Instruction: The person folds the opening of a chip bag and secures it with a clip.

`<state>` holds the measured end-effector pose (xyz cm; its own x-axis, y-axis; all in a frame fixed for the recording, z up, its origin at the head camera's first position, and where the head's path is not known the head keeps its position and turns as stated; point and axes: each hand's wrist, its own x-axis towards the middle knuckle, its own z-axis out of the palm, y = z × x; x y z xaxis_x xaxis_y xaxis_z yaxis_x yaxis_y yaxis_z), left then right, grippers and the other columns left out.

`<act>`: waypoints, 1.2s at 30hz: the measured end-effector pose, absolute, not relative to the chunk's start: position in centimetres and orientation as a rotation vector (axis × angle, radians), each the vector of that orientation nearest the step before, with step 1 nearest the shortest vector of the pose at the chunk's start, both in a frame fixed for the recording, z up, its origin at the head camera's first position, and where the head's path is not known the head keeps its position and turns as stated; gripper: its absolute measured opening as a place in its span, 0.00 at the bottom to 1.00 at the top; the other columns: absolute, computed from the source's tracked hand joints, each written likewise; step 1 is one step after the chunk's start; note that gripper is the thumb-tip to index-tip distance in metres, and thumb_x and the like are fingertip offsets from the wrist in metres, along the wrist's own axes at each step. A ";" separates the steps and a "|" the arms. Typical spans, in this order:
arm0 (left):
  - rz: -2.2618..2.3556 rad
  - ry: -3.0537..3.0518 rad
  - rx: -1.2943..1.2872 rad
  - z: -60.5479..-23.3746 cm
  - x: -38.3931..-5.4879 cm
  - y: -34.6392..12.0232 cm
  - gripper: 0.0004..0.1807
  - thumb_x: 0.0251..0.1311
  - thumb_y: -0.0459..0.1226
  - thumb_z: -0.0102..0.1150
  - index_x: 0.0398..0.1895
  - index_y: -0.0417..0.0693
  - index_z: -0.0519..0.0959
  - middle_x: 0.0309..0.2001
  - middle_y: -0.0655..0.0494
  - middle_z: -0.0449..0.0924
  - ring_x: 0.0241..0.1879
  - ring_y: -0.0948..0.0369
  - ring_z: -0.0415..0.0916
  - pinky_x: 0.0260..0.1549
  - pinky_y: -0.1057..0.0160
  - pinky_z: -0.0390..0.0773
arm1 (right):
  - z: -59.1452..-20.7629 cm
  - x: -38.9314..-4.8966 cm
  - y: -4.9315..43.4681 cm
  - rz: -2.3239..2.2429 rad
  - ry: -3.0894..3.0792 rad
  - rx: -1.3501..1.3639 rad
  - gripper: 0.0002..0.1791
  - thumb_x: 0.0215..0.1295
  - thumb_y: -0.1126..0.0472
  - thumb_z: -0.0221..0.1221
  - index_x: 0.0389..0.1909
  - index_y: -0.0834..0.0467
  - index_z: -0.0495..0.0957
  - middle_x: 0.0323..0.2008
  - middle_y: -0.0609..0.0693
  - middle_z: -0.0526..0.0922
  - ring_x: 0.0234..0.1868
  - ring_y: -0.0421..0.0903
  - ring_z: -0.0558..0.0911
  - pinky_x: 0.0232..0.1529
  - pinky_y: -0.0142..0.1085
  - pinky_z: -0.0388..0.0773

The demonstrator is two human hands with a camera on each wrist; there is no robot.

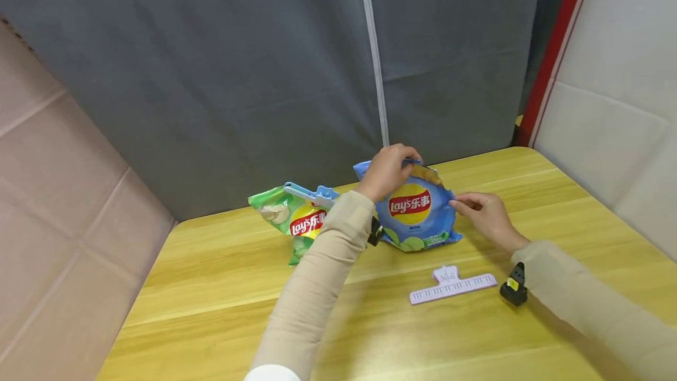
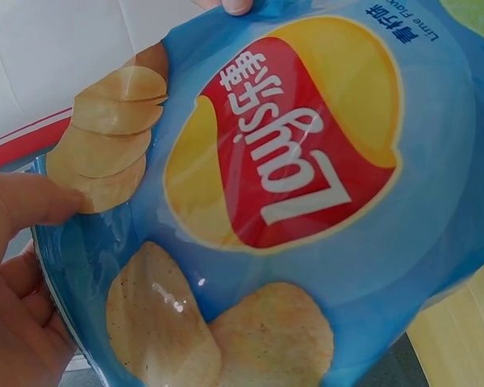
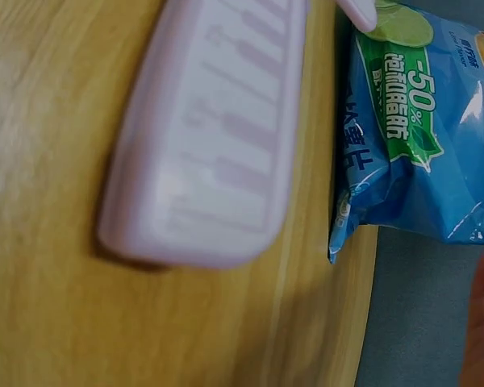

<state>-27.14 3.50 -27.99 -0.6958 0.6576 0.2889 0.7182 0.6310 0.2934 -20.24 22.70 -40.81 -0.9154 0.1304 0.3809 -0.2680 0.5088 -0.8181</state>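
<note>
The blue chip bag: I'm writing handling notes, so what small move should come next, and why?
Probably fold down the top of the blue bag: the left hand pinches it, the right hand holds the side, and a lilac clip lies loose on the table, while a blue clip sits on the green bag.

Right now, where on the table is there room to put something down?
The table is bare left of the green bag, on the near side of the purple clip between both sleeves, and between the right hand and right wall. It's crowded at the back middle, around the green bag, blue bag and left hand.
</note>
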 end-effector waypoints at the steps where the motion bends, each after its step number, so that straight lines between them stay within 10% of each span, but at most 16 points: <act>1: -0.582 -2.692 -1.148 -28.0 -27.2 3.4 0.09 0.58 0.32 0.52 0.39 0.51 0.80 0.40 0.59 0.76 0.42 0.64 0.72 0.42 0.72 0.69 | -40.6 -20.1 22.5 1.353 -2.354 0.127 0.14 0.57 0.60 0.59 0.38 0.68 0.79 0.34 0.60 0.80 0.27 0.33 0.73 0.27 0.20 0.70; 28: -0.355 -2.645 -1.166 -28.5 -27.4 3.2 0.13 0.61 0.32 0.44 0.33 0.59 0.77 0.31 0.67 0.76 0.31 0.70 0.71 0.38 0.63 0.64 | -40.6 -19.7 21.8 1.117 -2.267 0.296 0.10 0.51 0.76 0.58 0.36 0.69 0.80 0.29 0.58 0.80 0.29 0.26 0.72 0.30 0.15 0.68; 36: -0.326 -2.671 -1.155 -28.5 -27.3 3.6 0.14 0.62 0.32 0.42 0.33 0.59 0.77 0.32 0.66 0.76 0.31 0.69 0.71 0.41 0.63 0.65 | -40.7 -19.6 22.0 1.018 -2.275 0.336 0.12 0.48 0.77 0.60 0.36 0.69 0.80 0.30 0.57 0.80 0.30 0.44 0.78 0.32 0.12 0.65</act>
